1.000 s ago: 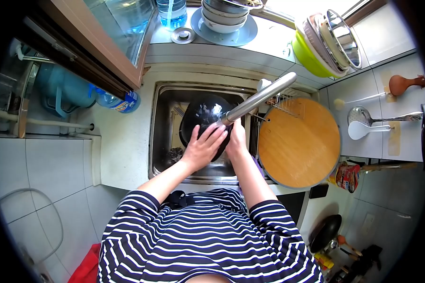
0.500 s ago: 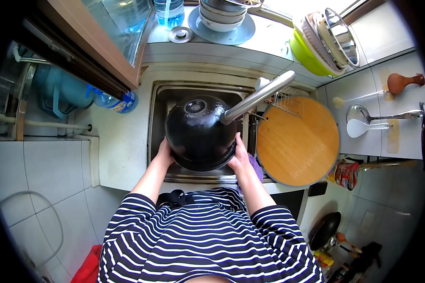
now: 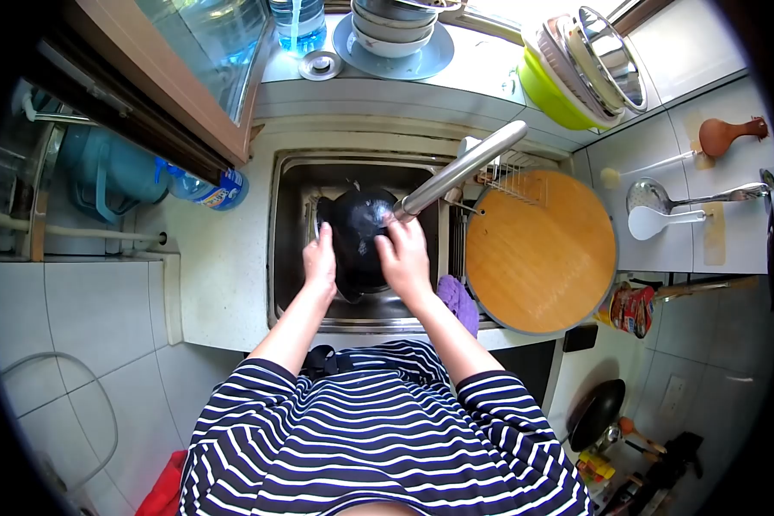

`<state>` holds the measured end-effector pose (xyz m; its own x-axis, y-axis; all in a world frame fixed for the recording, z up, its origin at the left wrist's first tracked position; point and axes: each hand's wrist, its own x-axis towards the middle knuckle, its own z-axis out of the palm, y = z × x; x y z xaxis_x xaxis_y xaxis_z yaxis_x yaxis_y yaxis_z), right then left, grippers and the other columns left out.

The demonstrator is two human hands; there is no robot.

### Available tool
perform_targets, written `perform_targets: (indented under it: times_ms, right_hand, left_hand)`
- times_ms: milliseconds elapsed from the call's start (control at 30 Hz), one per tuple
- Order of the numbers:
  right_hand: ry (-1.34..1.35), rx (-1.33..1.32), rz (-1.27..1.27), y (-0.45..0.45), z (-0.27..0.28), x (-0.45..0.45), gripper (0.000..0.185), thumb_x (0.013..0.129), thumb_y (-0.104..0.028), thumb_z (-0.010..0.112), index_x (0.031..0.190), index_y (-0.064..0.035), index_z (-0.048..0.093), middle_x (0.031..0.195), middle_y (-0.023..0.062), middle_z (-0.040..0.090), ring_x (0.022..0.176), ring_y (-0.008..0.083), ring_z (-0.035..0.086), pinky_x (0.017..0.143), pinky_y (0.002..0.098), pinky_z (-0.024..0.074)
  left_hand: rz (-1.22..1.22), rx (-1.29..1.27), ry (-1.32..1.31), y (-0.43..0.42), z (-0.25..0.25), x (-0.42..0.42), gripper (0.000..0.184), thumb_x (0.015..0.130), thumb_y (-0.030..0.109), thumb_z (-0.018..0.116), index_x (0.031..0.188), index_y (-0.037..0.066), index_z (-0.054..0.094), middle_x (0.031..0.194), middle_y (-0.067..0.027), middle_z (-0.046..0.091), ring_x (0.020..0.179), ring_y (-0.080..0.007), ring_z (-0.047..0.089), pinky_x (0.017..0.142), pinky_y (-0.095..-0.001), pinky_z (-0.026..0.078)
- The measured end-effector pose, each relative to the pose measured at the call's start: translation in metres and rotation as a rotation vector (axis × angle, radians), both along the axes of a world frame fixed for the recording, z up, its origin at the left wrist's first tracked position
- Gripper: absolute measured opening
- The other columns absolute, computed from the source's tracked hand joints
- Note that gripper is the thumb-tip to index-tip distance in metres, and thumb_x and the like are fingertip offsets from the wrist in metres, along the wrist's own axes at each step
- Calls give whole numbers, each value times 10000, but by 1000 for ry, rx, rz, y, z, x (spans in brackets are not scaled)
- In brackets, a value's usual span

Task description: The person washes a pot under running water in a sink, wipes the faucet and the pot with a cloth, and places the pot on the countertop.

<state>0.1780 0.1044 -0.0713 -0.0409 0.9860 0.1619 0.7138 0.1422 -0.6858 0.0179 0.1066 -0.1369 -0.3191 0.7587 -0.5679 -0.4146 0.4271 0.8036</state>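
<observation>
A black rounded pot [image 3: 361, 245] is tilted in the metal sink [image 3: 297, 176], under the end of the faucet [image 3: 464, 168]. At its left edge, my left hand [image 3: 320, 261] grips the rim, thumb up, its other fingers partly hidden. My right hand [image 3: 404, 258] rests on the right part of the pot, fingers spread against the dark surface just below the spout. Pale wet highlights show on the pot.
Right of the sink lies a round wooden board [image 3: 542, 249], with a purple cloth [image 3: 458, 303] between them. Stacked bowls [image 3: 393, 34] stand on the sill behind. A bottle [image 3: 211, 187] is at the left.
The pot was held upside down with both hands at its lower rim; now it is tilted sideways. My right hand has moved up and inward onto it, and my left hand has risen.
</observation>
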Motion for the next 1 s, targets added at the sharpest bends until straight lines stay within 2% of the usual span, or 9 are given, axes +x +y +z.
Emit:
perform_targets:
  times_ms: [100,200,367,500,633,700,800,900,1000]
  right_hand:
    - [-409,283,79,15,14,-26,371,843,-260,573,1169,-82,580,1207,181,535,1112,356,501,944,426,384]
    - [-347,147,69,51,-20,-23,301,825,-297,570,1063,-121,623,1078,155,622,1026,322,578,887,448,404]
    - [-210,-605,202,105,-50,16,442,860,-452,401,1061,-133,631,1097,150,620,1063,327,567,906,408,448]
    - [-367,-44,234,66,-13,-7,352,853,-225,469,1071,27,580,1085,183,613,1009,371,580,929,451,416]
    - [-346,229,277,14,18,-28,455,806,-168,506,1213,36,495,1240,172,523,1208,307,441,993,463,334]
    - [-400,194,350,-17,19,-25,552,760,-152,556,1289,-26,461,1393,106,393,1318,276,308,1077,478,179]
    - [-456,297,264,-36,7,-14,585,759,-215,617,1322,-244,457,1433,44,337,1338,277,262,1072,527,152]
    - [-257,158,49,-18,18,-9,572,775,-261,647,1314,-191,468,1400,139,343,1307,391,253,1043,547,211]
    - [38,30,-142,28,24,-3,520,848,-279,578,1308,-70,456,1273,207,464,1196,385,418,1008,415,327]
  left_hand:
    - [-159,128,292,-10,32,26,453,942,368,504,728,-20,597,649,-5,539,636,-83,434,589,-262,392]
    - [-330,235,379,-21,47,32,431,958,353,482,700,12,531,630,57,402,619,-64,337,544,-248,323]
    - [-468,351,363,-27,58,23,489,940,421,487,762,-28,562,589,36,408,605,-64,353,530,-250,343]
    - [-468,325,331,-22,48,19,493,943,427,478,791,-33,565,634,45,436,638,-59,368,564,-235,352]
    - [-279,172,136,-4,55,26,495,958,430,436,867,-27,603,784,-12,584,761,-76,481,702,-235,413]
    - [-176,157,45,7,49,25,489,949,463,434,740,38,558,713,14,529,689,-68,448,645,-227,389]
    - [-74,62,114,24,57,19,510,934,512,426,724,61,537,695,24,485,659,-77,416,619,-238,369]
    - [-93,54,7,27,69,17,606,928,540,405,1039,-27,587,975,-60,599,882,-150,533,824,-303,423]
    - [-172,51,147,22,57,12,581,936,520,406,1015,-23,598,949,-45,606,879,-135,529,816,-284,417]
